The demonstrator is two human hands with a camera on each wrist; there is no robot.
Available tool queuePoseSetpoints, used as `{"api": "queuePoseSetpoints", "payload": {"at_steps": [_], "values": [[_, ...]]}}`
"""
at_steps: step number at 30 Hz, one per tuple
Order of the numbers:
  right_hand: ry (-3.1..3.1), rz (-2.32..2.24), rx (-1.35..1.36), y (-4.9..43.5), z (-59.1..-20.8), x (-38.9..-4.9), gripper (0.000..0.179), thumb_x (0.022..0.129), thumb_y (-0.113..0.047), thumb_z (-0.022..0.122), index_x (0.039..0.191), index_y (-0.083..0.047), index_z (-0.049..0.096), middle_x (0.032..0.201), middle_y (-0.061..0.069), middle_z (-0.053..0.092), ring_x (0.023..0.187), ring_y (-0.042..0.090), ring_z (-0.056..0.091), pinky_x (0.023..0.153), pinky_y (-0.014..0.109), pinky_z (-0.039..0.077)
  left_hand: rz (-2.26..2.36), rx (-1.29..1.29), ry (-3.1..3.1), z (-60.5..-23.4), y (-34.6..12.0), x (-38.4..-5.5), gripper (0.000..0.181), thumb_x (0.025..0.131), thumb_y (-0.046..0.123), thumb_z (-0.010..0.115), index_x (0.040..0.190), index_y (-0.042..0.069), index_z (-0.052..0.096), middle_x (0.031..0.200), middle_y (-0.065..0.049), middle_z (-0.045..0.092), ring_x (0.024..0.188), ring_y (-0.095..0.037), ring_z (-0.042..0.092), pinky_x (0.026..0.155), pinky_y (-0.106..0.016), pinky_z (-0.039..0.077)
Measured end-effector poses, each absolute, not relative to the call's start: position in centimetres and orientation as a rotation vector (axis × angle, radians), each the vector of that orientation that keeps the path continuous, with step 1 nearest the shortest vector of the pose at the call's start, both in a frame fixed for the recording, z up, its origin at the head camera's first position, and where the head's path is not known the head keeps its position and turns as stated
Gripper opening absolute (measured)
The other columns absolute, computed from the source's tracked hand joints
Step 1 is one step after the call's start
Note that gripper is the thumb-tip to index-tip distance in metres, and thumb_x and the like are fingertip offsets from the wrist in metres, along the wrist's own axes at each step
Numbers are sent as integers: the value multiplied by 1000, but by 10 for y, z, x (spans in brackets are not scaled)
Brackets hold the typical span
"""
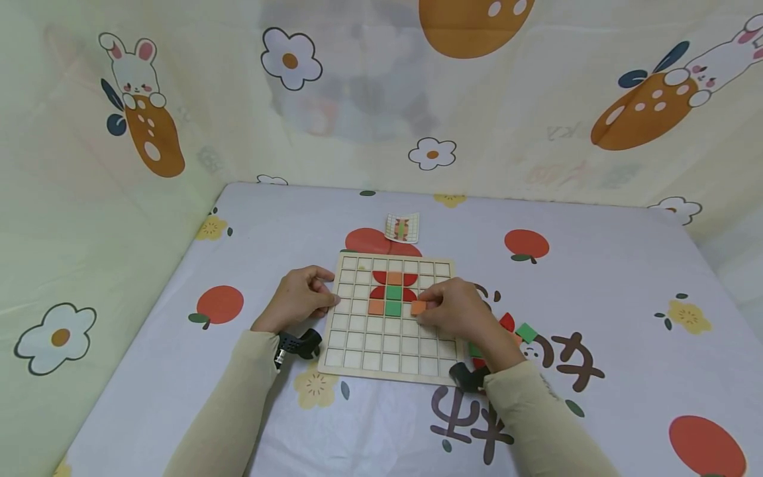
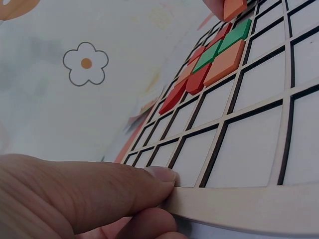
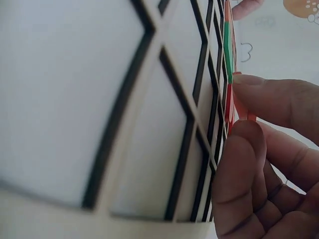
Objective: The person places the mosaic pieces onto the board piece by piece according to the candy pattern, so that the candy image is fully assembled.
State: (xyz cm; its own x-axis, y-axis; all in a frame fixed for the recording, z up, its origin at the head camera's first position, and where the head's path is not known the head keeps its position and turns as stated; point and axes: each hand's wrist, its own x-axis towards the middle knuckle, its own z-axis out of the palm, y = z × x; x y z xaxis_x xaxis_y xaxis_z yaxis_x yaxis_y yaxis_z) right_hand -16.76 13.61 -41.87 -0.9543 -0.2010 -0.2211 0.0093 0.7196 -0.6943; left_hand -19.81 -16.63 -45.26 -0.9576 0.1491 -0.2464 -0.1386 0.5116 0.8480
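A pale wooden grid board (image 1: 381,377) lies flat on the table. My left hand (image 1: 301,296) grips its left edge, thumb (image 2: 154,174) on the rim and the other fingers curled lower down. Above the grid, my right hand (image 1: 457,311) pinches an orange square tile (image 1: 418,307) between thumb and fingers, just right of the laid pieces. Two green squares (image 1: 393,309) sit in one column under an orange square (image 1: 395,278). Another orange square (image 1: 376,307) lies left of the lower green one. Red rounded pieces (image 1: 410,279) flank the column.
Behind the board lies a small card (image 1: 402,228) printed with a coloured grid pattern. Loose pieces, among them a green square (image 1: 527,332) and a red piece (image 1: 507,322), lie right of the board, partly hidden by the right forearm. A patterned cloth (image 1: 596,278) covers the table.
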Motion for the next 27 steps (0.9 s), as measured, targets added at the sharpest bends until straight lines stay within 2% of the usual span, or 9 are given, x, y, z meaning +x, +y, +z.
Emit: {"api": "queuePoseSetpoints", "payload": {"at_steps": [6,14,27], "values": [[2627,-1098,-133,132,-421,-168,35,83,-10,82,116,-2,79,85,4,68,85,21,57,66,29,46,1423,5,2471,-452,-166,-198,42,89,10,82,126,3,65,85,-7,66,64,-16,63,60,-26,54],[2659,-1098,-158,128,-423,-167,32,82,-9,83,114,-3,80,77,2,66,79,19,57,66,31,45,1441,6,2457,-451,-166,-198,42,89,9,82,126,2,65,85,-7,67,64,-16,63,60,-26,54],[2655,-1090,-138,126,-425,-169,33,83,-11,85,114,-4,79,78,3,64,78,19,57,66,31,44,1453,12,2448,-451,-166,-197,42,89,9,82,126,2,65,85,-8,67,65,-16,63,61,-27,55]]}}
